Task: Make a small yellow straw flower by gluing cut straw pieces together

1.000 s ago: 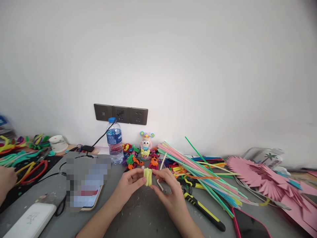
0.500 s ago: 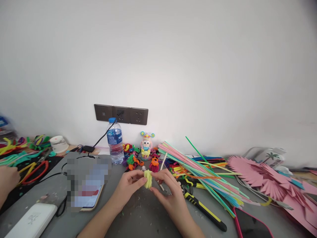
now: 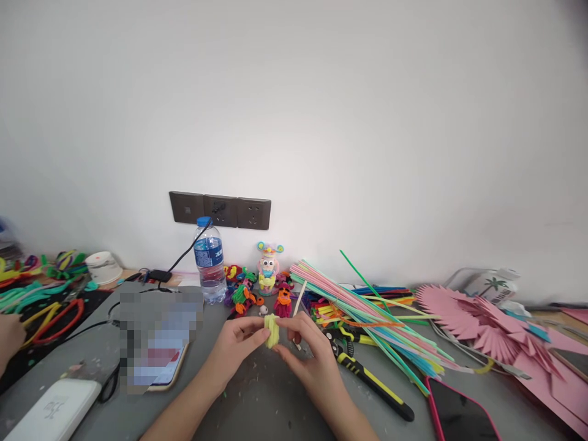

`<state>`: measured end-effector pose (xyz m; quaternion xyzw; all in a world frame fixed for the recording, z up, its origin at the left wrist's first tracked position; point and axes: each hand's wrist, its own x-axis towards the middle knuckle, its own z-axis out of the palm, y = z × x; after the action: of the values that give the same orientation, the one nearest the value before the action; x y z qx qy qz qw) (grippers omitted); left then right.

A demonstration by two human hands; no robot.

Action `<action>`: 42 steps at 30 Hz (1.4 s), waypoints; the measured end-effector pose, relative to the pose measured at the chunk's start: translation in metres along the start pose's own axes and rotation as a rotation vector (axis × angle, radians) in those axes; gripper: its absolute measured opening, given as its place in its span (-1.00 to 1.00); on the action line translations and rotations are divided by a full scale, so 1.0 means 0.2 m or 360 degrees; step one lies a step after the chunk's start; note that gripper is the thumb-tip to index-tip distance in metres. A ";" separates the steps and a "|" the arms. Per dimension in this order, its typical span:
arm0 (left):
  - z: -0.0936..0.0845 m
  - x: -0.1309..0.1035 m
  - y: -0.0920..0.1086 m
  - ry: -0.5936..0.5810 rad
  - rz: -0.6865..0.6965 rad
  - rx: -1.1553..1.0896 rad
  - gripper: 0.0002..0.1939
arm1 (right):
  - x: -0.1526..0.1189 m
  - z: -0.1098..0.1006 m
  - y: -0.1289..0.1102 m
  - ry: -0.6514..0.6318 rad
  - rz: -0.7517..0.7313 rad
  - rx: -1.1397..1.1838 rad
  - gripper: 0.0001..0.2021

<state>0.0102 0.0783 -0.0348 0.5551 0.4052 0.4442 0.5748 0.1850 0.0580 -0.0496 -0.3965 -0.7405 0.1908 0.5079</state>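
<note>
I am pinching the yellow coil (image 3: 272,331) between my left fingers (image 3: 261,336) and right fingers (image 3: 283,353), turning it since a moment ago, so another side is facing me.

Clocked from the middle of its near edge, the grey worktop (image 3: 257,407) carries a white power bank (image 3: 55,407) at nine, a lit phone (image 3: 160,361) at ten and an upright bottle (image 3: 210,263) at eleven. A big-eyed figurine (image 3: 267,271) stands at twelve, a stem bundle (image 3: 367,315) slants between one and two, and a black-and-yellow tool (image 3: 376,384) lies at two. A pink-edged phone (image 3: 463,413) lies towards three.
</note>
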 end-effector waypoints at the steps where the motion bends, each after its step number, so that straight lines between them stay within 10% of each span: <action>1: 0.00 0.00 0.00 -0.0004 0.0001 0.0000 -0.65 | 0.00 0.00 0.00 0.0002 -0.0001 -0.0002 -0.78; 42: 0.00 0.01 -0.04 0.0017 0.0045 -0.0077 -0.77 | -0.01 0.01 0.00 -0.0146 0.0242 0.0211 -0.75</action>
<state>0.0109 0.0799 -0.0429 0.5445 0.3895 0.4649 0.5794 0.1826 0.0571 -0.0517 -0.4080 -0.7165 0.2952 0.4826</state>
